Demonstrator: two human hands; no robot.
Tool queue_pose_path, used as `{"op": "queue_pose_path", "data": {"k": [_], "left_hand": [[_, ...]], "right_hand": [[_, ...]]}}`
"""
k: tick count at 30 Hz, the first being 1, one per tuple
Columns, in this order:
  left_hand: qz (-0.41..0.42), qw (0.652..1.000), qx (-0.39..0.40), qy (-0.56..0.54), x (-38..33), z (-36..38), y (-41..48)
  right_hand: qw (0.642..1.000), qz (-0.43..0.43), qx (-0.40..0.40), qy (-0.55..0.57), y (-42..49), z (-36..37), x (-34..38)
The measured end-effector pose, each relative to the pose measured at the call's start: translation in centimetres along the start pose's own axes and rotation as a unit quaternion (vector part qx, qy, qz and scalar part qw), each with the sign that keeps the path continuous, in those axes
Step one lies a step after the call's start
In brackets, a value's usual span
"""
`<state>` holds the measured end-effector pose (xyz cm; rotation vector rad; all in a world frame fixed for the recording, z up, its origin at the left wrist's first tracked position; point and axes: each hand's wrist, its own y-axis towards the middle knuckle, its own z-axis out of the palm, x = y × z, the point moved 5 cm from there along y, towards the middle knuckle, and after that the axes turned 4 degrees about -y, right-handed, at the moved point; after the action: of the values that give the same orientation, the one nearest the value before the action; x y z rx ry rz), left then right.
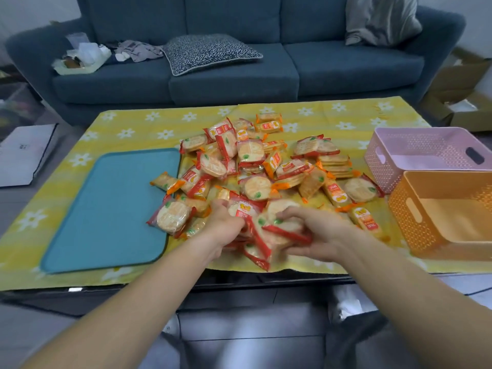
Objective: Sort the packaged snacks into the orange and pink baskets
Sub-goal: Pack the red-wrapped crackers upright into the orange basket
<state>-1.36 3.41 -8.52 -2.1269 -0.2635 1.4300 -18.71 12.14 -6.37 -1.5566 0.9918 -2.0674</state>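
A heap of packaged snacks [255, 166], red-edged round rice crackers and orange-edged packs, covers the middle of the yellow flowered cloth [127, 123]. My left hand [226, 225] and my right hand [314, 233] are both closed around a bunch of red-edged packs [269, 235] at the heap's near edge. The pink basket [415, 155] stands at the right with nothing visible inside. In front of it sits the orange basket [436, 219], which also shows a bare floor.
A teal tray [106, 209] lies flat on the left half of the table. Behind the table stands a blue sofa [239, 75] with a cushion and loose items. Cardboard boxes [458, 86] are on the floor at the right.
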Motion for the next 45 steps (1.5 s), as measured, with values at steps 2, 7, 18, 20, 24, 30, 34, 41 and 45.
{"op": "queue_pose_path", "data": {"k": [2,7,18,20,24,30,34,41,45], "left_hand": [[0.003,1.0,-0.012,-0.004,0.3,0.3,-0.2],[-0.03,0.996,0.01,-0.078,0.4,0.7,-1.4],[-0.044,0.991,0.035,-0.119,-0.1,0.9,-2.5],[-0.042,0.993,0.038,-0.106,-0.6,0.9,-2.6],[-0.06,0.985,0.052,-0.151,-1.3,1.3,-3.0],[-0.092,0.973,0.055,-0.203,-1.8,1.5,-3.4],[-0.026,0.974,0.018,-0.225,-3.1,1.1,-3.4],[0.139,0.955,-0.03,-0.261,-7.5,2.6,-4.8],[0.161,0.953,-0.026,-0.255,-9.5,6.3,-4.8]], "right_hand": [[1.0,-0.001,-0.006,-0.004,0.8,1.0,-1.9],[0.998,-0.049,-0.043,-0.006,2.1,1.7,-2.9],[0.991,-0.086,-0.102,-0.028,1.7,0.8,-1.2],[0.993,-0.08,-0.089,-0.021,1.8,0.8,-1.0],[0.996,-0.061,-0.064,0.004,1.6,1.0,-0.7],[0.997,-0.074,-0.023,0.018,1.1,1.8,-0.1],[0.995,-0.096,-0.005,0.03,0.7,2.0,0.7],[0.977,-0.147,0.06,0.143,-2.3,0.0,3.6],[0.977,-0.145,0.05,0.146,-3.1,-2.4,4.7]]}}
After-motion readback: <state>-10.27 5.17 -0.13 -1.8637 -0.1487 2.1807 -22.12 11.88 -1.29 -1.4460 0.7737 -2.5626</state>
